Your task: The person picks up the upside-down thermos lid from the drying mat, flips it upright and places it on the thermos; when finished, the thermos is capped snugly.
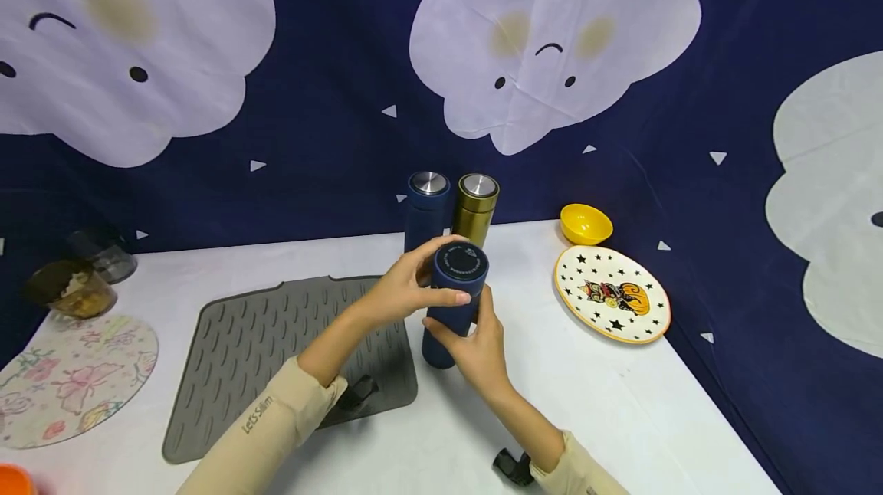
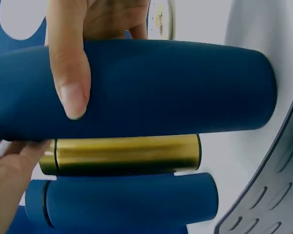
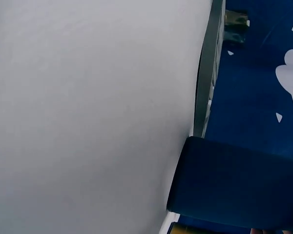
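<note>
Left hand (image 1: 403, 292) curled round the cap end of a blue flask (image 1: 451, 303); right hand (image 1: 479, 349) wrapped round its body lower down. Flask tilted, base on the white worktop (image 1: 621, 403) beside a grey mat (image 1: 262, 357). Just behind: second blue flask (image 1: 426, 208), gold flask (image 1: 476, 208). Right: starred plate (image 1: 612, 293), yellow bowl (image 1: 585, 224).

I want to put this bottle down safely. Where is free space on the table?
Bare white table lies in front of the star plate, right of the grey mat. The mat's ribbed surface is also free. It is crowded behind the held navy bottle, where the navy flask and the gold flask stand.
</note>
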Demonstrator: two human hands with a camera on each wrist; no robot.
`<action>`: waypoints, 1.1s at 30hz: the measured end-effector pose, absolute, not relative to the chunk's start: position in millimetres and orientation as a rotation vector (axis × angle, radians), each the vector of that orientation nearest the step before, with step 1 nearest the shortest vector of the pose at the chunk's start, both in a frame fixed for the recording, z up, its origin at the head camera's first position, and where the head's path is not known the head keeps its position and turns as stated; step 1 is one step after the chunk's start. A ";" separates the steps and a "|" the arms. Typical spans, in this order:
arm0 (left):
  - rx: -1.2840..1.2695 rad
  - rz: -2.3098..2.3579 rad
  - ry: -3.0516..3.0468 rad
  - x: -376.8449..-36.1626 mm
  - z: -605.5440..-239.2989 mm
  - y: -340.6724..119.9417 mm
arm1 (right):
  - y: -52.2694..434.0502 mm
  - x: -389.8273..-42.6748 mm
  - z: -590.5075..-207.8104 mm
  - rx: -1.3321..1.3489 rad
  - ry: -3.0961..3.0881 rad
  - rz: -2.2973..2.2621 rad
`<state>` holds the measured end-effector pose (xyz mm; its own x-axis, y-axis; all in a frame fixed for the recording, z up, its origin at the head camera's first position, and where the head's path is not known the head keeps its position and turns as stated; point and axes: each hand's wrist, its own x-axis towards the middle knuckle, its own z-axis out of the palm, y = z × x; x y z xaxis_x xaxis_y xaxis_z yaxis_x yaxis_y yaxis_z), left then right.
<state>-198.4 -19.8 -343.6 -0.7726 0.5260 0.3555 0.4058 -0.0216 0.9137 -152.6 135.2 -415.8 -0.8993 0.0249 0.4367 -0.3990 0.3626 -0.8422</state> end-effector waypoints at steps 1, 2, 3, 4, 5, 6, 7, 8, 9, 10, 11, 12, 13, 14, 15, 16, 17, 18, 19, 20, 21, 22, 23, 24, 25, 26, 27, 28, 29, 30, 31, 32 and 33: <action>1.010 1.932 2.163 -196.9 -343.5 -18.3 | 135.5 -152.7 -415.5 0.322 -2.258 1.547; 0.993 1.940 2.229 -194.5 -343.2 -16.1 | 135.9 -152.7 -415.2 0.324 -2.259 1.544; 0.972 1.947 2.316 -191.8 -342.9 -13.2 | 136.2 -152.8 -414.9 0.328 -2.264 1.542; 0.939 1.949 2.415 -189.1 -343.3 -10.5 | 135.9 -152.8 -414.9 0.336 -2.267 1.544; 0.905 1.957 2.507 -186.8 -343.4 -7.8 | 135.7 -152.8 -415.1 0.347 -2.269 1.544; 0.868 1.975 2.577 -185.5 -343.3 -5.6 | 135.2 -152.7 -415.0 0.354 -2.268 1.556; 0.857 1.988 2.621 -185.2 -342.8 -4.3 | 134.9 -152.9 -415.2 0.356 -2.265 1.566; 0.860 1.982 2.644 -185.8 -341.6 -4.6 | 134.6 -152.8 -415.3 0.360 -2.261 1.572; 0.880 1.979 2.620 -187.6 -340.7 -6.3 | 134.4 -152.5 -415.5 0.357 -2.261 1.581; 0.915 1.988 2.545 -190.0 -339.4 -9.4 | 134.1 -152.0 -415.6 0.355 -2.258 1.586; 0.953 1.998 2.439 -192.7 -338.3 -13.6 | 133.8 -151.5 -415.8 0.353 -2.259 1.591; 0.979 2.002 2.324 -195.2 -337.4 -18.0 | 133.5 -151.1 -415.8 0.346 -2.261 1.599; 0.997 1.995 2.218 -197.3 -337.1 -21.5 | 133.3 -150.8 -416.0 0.340 -2.263 1.599; 0.991 1.982 2.136 -198.4 -337.4 -24.2 | 133.2 -150.8 -415.8 0.333 -2.264 1.597; 0.980 1.972 2.091 -198.9 -338.6 -25.2 | 133.1 -151.0 -415.9 0.329 -2.265 1.595; 0.965 1.963 2.088 -198.5 -340.1 -24.5 | 133.1 -151.4 -416.0 0.323 -2.268 1.587; 0.948 1.953 2.129 -197.2 -341.9 -22.1 | 133.1 -151.6 -415.8 0.324 -2.267 1.583; 0.924 1.955 2.199 -195.5 -344.0 -18.7 | 133.0 -151.9 -415.6 0.324 -2.266 1.578; 0.897 1.962 2.271 -193.9 -346.2 -14.9 | 133.2 -151.7 -415.5 0.326 -2.266 1.575; 0.870 1.976 2.330 -192.4 -347.7 -11.8 | 133.4 -151.9 -415.8 0.327 -2.266 1.566; 0.852 2.005 2.356 -191.8 -349.0 -9.2 | 133.5 -151.7 -416.0 0.326 -2.265 1.568; 0.855 2.047 2.330 -191.8 -349.9 -7.8 | 133.6 -151.4 -416.3 0.327 -2.265 1.573; 0.873 2.093 2.264 -192.1 -350.4 -8.0 | 133.6 -151.0 -416.5 0.332 -2.262 1.585; 0.912 2.131 2.172 -193.4 -351.1 -9.1 | 133.4 -151.0 -416.6 0.327 -2.264 1.594; 0.949 2.147 2.069 -194.4 -351.2 -10.4 | 133.3 -150.9 -416.7 0.319 -2.265 1.602; 0.970 2.147 1.980 -194.8 -351.1 -11.8 | 133.2 -151.0 -417.0 0.310 -2.264 1.608; 0.983 2.139 1.920 -194.9 -351.0 -12.6 | 133.0 -150.9 -416.8 0.307 -2.265 1.614; 0.977 2.118 1.932 -194.3 -350.9 -12.6 | 132.8 -150.9 -416.7 0.308 -2.271 1.604; 0.967 2.094 2.002 -193.4 -350.8 -11.5 | 132.5 -151.0 -416.4 0.315 -2.271 1.598; 0.957 2.071 2.097 -192.5 -350.7 -9.5 | 132.3 -151.1 -416.3 0.317 -2.272 1.588; 0.932 2.051 2.205 -191.0 -350.1 -7.3 | 132.3 -151.2 -416.4 0.324 -2.270 1.583; 0.913 2.040 2.293 -190.3 -349.9 -5.5 | 132.4 -151.3 -416.9 0.328 -2.266 1.576; 0.904 2.056 2.321 -190.5 -349.7 -4.1 | 132.3 -151.5 -417.1 0.332 -2.264 1.569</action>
